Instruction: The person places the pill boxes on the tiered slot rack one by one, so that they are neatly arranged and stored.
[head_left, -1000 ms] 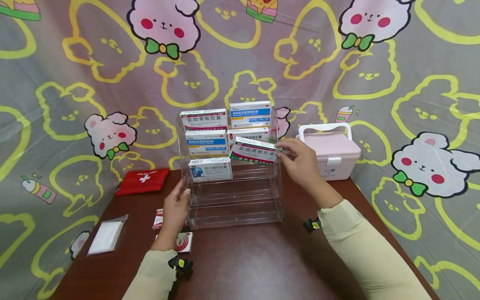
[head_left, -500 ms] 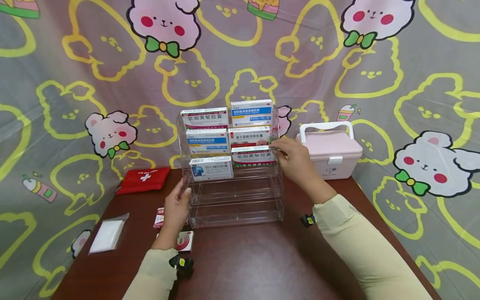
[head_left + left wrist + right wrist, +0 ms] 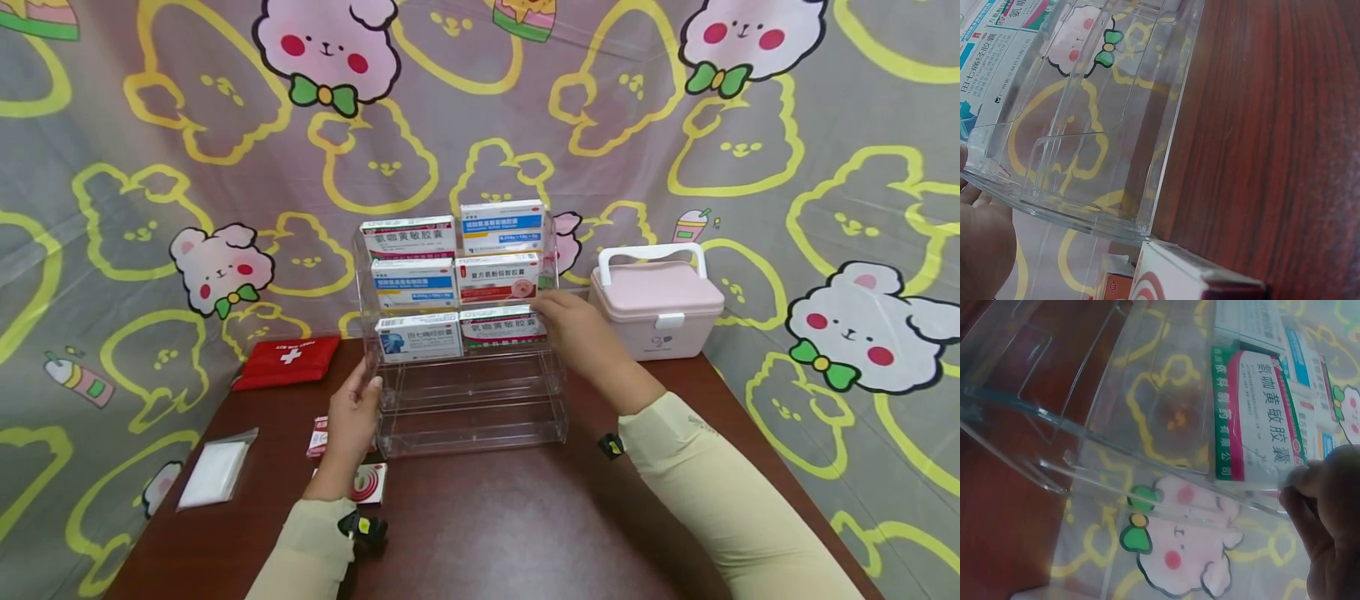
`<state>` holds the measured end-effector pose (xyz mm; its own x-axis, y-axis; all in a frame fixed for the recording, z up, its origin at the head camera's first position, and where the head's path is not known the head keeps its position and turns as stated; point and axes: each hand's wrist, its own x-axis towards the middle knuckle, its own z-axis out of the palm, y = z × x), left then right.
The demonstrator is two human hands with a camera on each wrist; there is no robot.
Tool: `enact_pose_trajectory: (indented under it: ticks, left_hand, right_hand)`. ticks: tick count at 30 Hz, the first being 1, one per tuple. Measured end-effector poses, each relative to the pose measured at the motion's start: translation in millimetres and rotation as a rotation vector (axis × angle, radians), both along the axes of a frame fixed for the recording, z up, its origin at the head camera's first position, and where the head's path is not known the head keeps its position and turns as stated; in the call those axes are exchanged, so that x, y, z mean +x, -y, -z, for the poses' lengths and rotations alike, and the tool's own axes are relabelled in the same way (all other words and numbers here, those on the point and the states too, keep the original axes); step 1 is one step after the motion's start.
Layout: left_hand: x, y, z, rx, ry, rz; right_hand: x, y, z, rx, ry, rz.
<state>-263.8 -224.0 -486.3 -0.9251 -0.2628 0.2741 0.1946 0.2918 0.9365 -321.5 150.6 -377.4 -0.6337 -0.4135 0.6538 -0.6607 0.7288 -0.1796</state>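
A clear tiered display rack [image 3: 472,392] stands on the table, its upper three tiers filled with medicine boxes, two side by side on each. My left hand [image 3: 356,408] grips the rack's left side edge, thumb in front. On the third tier, a white, red and green medicine box [image 3: 498,327] sits right of a white and blue medicine box [image 3: 420,338]. Its right end is pinched by my right hand [image 3: 581,337], whose thumb and finger show at the box's corner in the right wrist view. Part of that end is hidden behind the fingers.
Left of the rack lie a red first-aid pouch [image 3: 287,363], a white plastic-wrapped packet [image 3: 216,472] and two small boxes, one with a red ring pattern [image 3: 371,483]. A pink case [image 3: 657,305] with a white handle stands at the back right.
The white, red and green box has come down from a tilted position above the third tier to sit level in it. My right hand moved down with it; the left stayed put.
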Motion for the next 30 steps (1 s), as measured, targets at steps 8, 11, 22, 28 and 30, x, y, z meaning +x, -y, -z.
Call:
enact_pose_trajectory:
  ticks: [8,11,22,28,30]
  left_hand:
    - [0.7,0.1,-1.9,0.001,0.007,0.014]
    - [-0.4,0.6,-0.6,-0.011,0.003,0.006]
    - [1.1,0.3,1.8,-0.016,0.045,0.017]
    - [0.7,1.2,0.8,-0.031,0.054,0.007]
    - [0.9,2.1,1.3,-0.033,0.057,0.003]
  right_hand:
    - [0.9,-0.4,-0.7,0.162,-0.092,0.009]
    - [1.3,0.8,-1.4,0.183,-0.103,0.019]
    - [20.0,-4.0,9.3,0.037,-0.098,-0.019]
    - [33.7,-18.6,30.2,-0.281,0.085,0.045]
    - [34.2,-22.2,42.6,-0.332,0.168,0.07]
